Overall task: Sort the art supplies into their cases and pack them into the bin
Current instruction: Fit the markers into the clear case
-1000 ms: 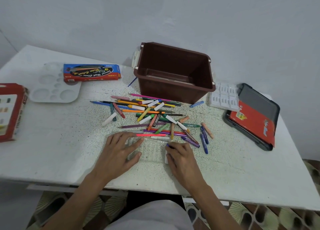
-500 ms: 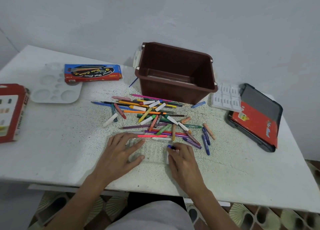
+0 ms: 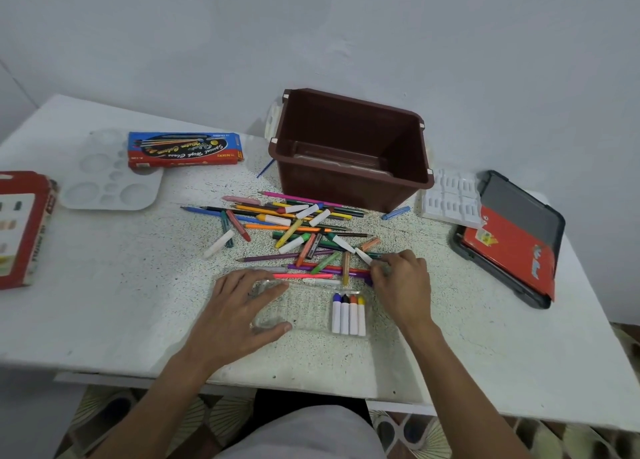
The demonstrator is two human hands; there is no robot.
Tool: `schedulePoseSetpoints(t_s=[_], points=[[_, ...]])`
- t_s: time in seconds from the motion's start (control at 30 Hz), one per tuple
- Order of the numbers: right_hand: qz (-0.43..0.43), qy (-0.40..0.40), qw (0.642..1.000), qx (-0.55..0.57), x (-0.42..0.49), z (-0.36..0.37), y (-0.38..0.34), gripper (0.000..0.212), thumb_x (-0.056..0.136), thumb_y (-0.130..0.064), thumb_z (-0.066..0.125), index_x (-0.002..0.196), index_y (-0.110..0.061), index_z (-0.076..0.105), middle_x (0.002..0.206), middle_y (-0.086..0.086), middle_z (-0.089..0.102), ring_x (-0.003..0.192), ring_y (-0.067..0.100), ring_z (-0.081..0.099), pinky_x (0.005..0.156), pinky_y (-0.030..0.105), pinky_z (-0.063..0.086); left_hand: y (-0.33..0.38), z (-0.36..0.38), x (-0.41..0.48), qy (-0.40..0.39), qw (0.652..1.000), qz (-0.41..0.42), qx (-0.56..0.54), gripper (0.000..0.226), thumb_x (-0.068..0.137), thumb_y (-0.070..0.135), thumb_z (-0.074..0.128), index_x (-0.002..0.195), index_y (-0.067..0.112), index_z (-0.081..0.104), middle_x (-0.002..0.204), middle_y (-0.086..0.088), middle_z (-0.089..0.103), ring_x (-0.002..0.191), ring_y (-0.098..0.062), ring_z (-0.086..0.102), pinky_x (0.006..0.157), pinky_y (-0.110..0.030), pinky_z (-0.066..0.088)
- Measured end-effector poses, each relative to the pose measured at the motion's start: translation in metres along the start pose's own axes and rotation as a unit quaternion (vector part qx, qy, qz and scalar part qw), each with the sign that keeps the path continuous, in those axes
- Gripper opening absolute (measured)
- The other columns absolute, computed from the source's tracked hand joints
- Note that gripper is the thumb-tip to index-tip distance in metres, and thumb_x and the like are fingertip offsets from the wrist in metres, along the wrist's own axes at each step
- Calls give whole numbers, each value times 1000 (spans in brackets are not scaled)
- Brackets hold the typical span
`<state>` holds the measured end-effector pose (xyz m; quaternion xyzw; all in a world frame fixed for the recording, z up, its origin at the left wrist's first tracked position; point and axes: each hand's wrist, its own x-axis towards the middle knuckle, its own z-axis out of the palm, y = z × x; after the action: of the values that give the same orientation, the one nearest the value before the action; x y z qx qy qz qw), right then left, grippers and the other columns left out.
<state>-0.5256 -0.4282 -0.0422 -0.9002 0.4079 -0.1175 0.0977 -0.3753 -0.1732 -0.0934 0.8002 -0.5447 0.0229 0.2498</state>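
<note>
- Bin [image 3: 346,188]: brown plastic, open-topped, upright; near the far edge of the table [image 3: 104,303], right of centre.
- Loose heap [image 3: 298,233]: coloured pencils and white-sleeved crayons lying crossed, mid-table, just in front of the bin. One blue crayon [image 3: 396,213] lies apart by the bin's near right corner.
- White crayon [image 3: 363,256]: at the heap's right end, its lower end at the fingertips of the right hand [image 3: 401,285].
- Clear case [image 3: 304,309]: transparent tray, flat, towards the front edge, just beside the heap; the left hand [image 3: 239,316] rests on its left end.
- Filed crayons [image 3: 348,315]: four, side by side at the case's right end; tips blue, black, orange, yellow, pointing to the far edge.
</note>
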Motion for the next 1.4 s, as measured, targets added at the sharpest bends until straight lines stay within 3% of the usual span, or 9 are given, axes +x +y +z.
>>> schedulePoseSetpoints(t_s=[0.13, 0.33, 0.47, 0.57, 0.67, 1.0, 1.2, 1.4], points=[[16, -4, 1000, 4, 0, 6, -10, 27, 90, -29, 60, 98, -9, 74, 92, 15, 66, 90, 34, 57, 78, 41, 49, 0, 0, 0, 2, 1000, -4, 1, 62, 86, 71, 53, 130, 29, 62, 128, 3, 55, 117, -21, 48, 96, -38, 36], [75, -19, 996, 35, 5, 11, -17, 18, 86, -31, 59, 91, -14, 62, 93, 8, 64, 96, 32, 54, 82, 46, 46, 1, 1, 1, 8, 1000, -4, -5, 62, 85, 71, 55, 130, 29, 63, 127, 3, 55, 118, -20, 48, 98, -38, 36], [63, -6, 995, 73, 8, 11, -13, 5, 87, -18, 61, 90, -15, 62, 87, 3, 67, 90, 31, 56, 85, 48, 46, 1, 1, 1, 5, 1000, -5, -9, 62, 85, 71, 55, 130, 29, 62, 128, 4, 54, 118, -20, 48, 99, -37, 35], [33, -18, 996, 77, 11, 14, -5, 12, 87, -25, 66, 95, -17, 70, 88, 2, 69, 88, 30, 61, 91, 50, 47, 1, 2, 1, 4, 1000, -5, -8, 63, 85, 72, 55, 131, 30, 62, 128, 4, 54, 119, -20, 48, 99, -38, 35], [22, -20, 997, 67, 12, 13, -2, 16, 88, -28, 67, 94, -16, 75, 90, 5, 68, 88, 29, 59, 86, 48, 49, 1, 1, 1, 8, 1000, -4, -10, 62, 85, 72, 55, 130, 29, 62, 128, 5, 54, 119, -19, 47, 98, -38, 36], [-23, 24, 999, 24, 10, 9, -6, 13, 87, -24, 68, 90, -12, 69, 86, 5, 68, 84, 29, 55, 72, 40, 42, 2, 2, 1, 9, 1000, -2, -4, 62, 85, 72, 54, 129, 29, 63, 128, 5, 54, 118, -19, 48, 96, -38, 37], [-46, 7, 999, 8, 8, 18, -2, 15, 89, -28, 66, 96, -15, 68, 87, 3, 67, 81, 26, 55, 77, 40, 43, 2, 1, 0, 9, 1000, -4, -4, 62, 84, 72, 55, 129, 29, 62, 128, 5, 53, 118, -19, 47, 97, -38, 36], [-30, 15, 995, 97, 3, 11, -8, 10, 88, -20, 65, 97, -18, 64, 91, -1, 66, 89, 21, 52, 78, 41, 46, 1, 1, 0, 9, 1000, -8, -5, 62, 84, 72, 56, 130, 30, 61, 128, 6, 53, 118, -18, 46, 97, -36, 35]])
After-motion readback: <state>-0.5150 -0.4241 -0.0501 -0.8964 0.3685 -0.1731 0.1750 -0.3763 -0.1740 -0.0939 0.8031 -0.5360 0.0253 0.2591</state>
